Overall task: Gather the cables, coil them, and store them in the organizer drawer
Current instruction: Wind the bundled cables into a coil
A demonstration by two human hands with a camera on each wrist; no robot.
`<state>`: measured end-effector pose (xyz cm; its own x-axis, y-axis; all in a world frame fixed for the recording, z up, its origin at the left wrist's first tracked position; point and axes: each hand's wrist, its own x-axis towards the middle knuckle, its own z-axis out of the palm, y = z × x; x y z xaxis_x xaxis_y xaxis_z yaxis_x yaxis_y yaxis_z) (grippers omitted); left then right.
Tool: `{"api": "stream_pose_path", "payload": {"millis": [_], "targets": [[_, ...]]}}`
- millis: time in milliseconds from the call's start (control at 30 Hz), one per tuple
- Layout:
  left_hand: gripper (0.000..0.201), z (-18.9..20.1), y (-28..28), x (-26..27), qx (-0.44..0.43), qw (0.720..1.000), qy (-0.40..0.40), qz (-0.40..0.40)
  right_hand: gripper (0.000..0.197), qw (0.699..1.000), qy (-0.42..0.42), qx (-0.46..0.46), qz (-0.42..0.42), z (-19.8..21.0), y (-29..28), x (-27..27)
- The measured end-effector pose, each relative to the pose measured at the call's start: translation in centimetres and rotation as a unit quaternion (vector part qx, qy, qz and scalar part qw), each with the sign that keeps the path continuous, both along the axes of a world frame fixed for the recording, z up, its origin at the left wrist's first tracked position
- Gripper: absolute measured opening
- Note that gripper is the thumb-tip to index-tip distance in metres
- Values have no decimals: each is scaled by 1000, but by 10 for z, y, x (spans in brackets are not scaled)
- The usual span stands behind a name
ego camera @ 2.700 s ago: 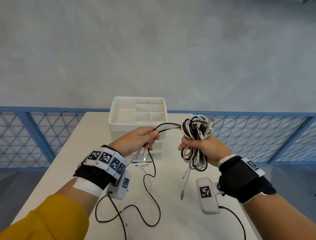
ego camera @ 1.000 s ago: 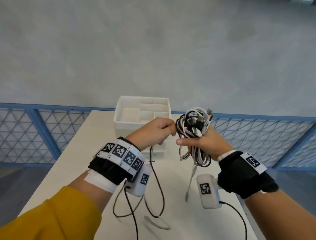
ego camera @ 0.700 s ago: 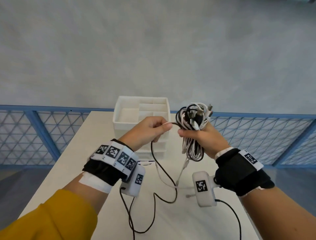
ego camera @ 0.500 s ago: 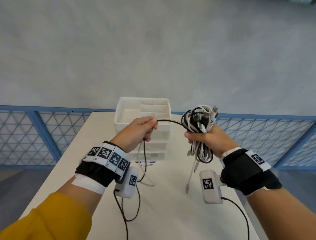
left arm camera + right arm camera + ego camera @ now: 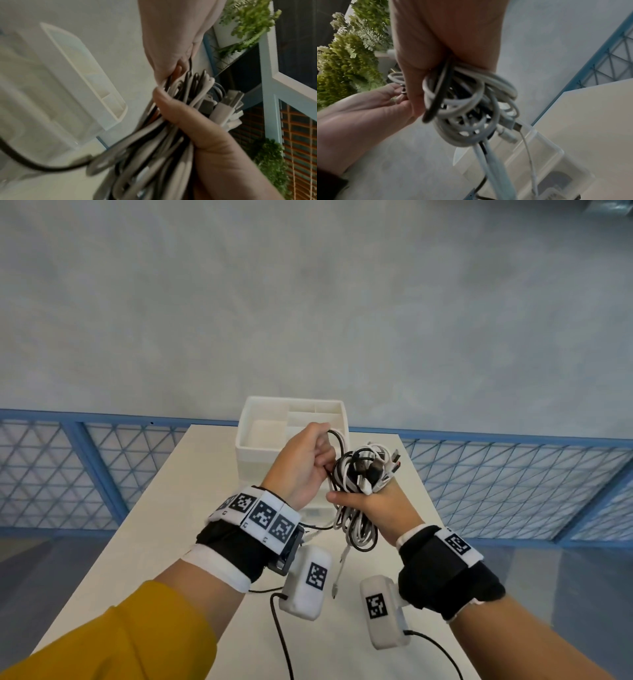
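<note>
Both hands are raised above the white table (image 5: 219, 542), close together and in front of the white organizer (image 5: 260, 446), which stands at the far end of the table with its open top divided into compartments. The right hand (image 5: 373, 510) is closed in a fist around a bundle of coiled cables (image 5: 363, 474), a mix of white and black loops with several plug ends sticking out at the top right; the thumb lies across the front of the coil, and the lower loops hang below the fist. A white cable end (image 5: 337, 583) dangles from the bundle toward the table without clearly reaching it. The left hand (image 5: 301, 463) sits just beside the bundle, its fingers curled round a black cable (image 5: 337, 440) that arcs over the knuckles and runs down into the coil; from the left wrist view the same black cable (image 5: 34, 164) trails away low and to the left. In the right wrist view the loops (image 5: 467, 108) bunch under the right fist, with the left hand's fingers (image 5: 392, 93) touching them from the side. Green foliage (image 5: 346, 65) shows behind the hands in both wrist views, and a blue lattice railing (image 5: 513, 484) runs beyond the table.
</note>
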<state>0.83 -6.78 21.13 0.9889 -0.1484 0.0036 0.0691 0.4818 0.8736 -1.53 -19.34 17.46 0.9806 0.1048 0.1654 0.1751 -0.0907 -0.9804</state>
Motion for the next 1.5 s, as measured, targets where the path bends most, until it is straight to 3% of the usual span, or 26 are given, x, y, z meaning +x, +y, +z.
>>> {"api": "stream_pose_path", "payload": {"millis": [100, 200, 267, 333, 400, 433, 567, 667, 767, 867, 967, 1167, 1333, 1500], "targets": [[39, 1, 0, 0, -52, 998, 12, -17, 23, 999, 13, -3, 42, 2, 1, -5], [33, -2, 10, 3, -31, 999, -27, -33, 15, 995, 25, 29, 88, 9, 0, -9], [25, -18, 18, 6, 110, 988, -85, -69, 20, 994, 30, 64, 81, 14, -3, -7], [30, -40, 17, -2, 291, 932, -112, -187, 24, 993, 31, 85, 70, 19, -7, -3], [54, -61, 13, -12, 312, 897, -96, -299, 21, 993, 34, 94, 61, 24, -11, 1], [49, -68, 10, -16, 308, 892, -82, -322, 18, 994, 32, 87, 57, 25, -13, 2], [7, -70, 17, -19, 361, 887, -57, -284, 13, 997, 20, 61, 37, 32, -30, 6], [13, -65, 32, -21, 405, 874, -46, -265, 19, 1000, 5, 3, 2, 40, -50, 9], [20, -44, 39, -19, 428, 874, -80, -215, 29, 996, -25, -87, 16, 43, -58, 6], [13, -19, 29, -10, 437, 878, -98, -168, 32, 989, -31, -131, 64, 40, -46, -2], [20, -7, 13, -5, 399, 902, -62, -151, 38, 986, -40, -120, 105, 31, -31, -7], [31, -12, 2, -12, 332, 928, -18, -170, 40, 993, -42, -92, 59, 16, -24, -5], [36, -7, 3, -15, 307, 933, -39, -182, 35, 995, -51, -78, 32, 20, -24, 0], [28, -6, 19, -13, 274, 951, -71, -124, 31, 999, -32, -31, -11, 27, -35, 8]]}}
